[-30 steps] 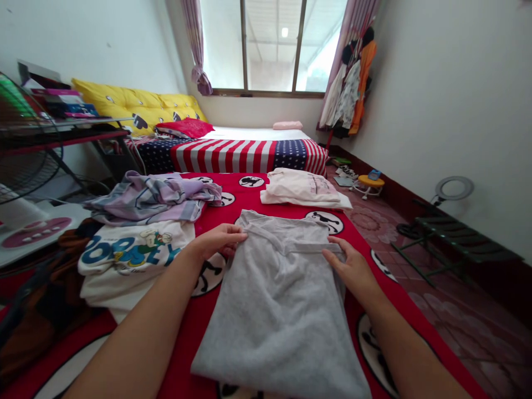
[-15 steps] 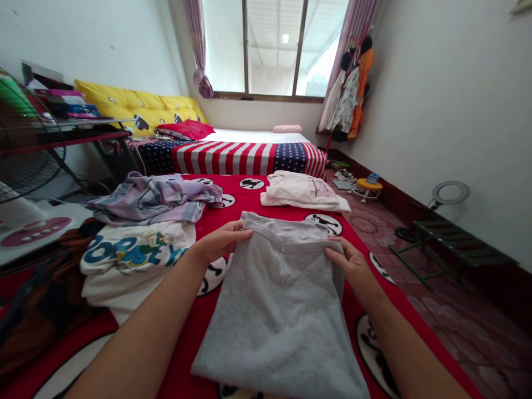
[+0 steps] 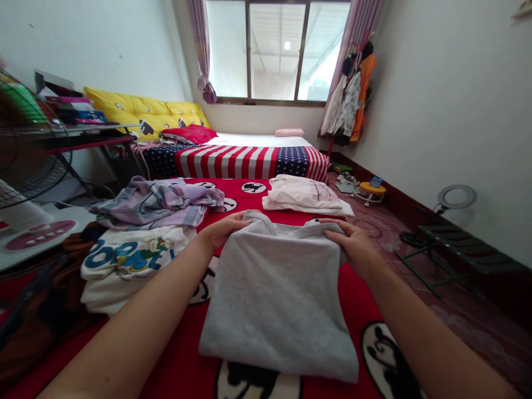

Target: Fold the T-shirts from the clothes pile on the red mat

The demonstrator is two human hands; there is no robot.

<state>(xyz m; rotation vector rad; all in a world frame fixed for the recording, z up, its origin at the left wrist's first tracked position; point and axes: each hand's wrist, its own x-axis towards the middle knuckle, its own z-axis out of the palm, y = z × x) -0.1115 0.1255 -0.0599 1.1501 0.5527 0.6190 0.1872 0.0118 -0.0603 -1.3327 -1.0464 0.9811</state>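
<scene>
A light grey T-shirt, folded into a rough rectangle, is stretched between my two hands over the red patterned blanket. My left hand pinches its far left corner by the neckline. At the far right corner, my right hand grips the cloth between thumb and fingers. The upper edge is raised, and the lower part hangs toward me above the blanket. Beyond the shirt lies a stack of folded white and pale pink shirts. To the left are a white shirt with blue lettering and a lilac plaid garment.
Dark brown clothes lie at the near left, beside a fan. A bed with a striped cover stands under the window. On the right floor are a green folding stool, a ring light and a small yellow stool.
Both hands have lifted the grey T-shirt's far edge, and its front now looks smoother. Its bottom edge has risen a little away from me. The view has tilted slightly.
</scene>
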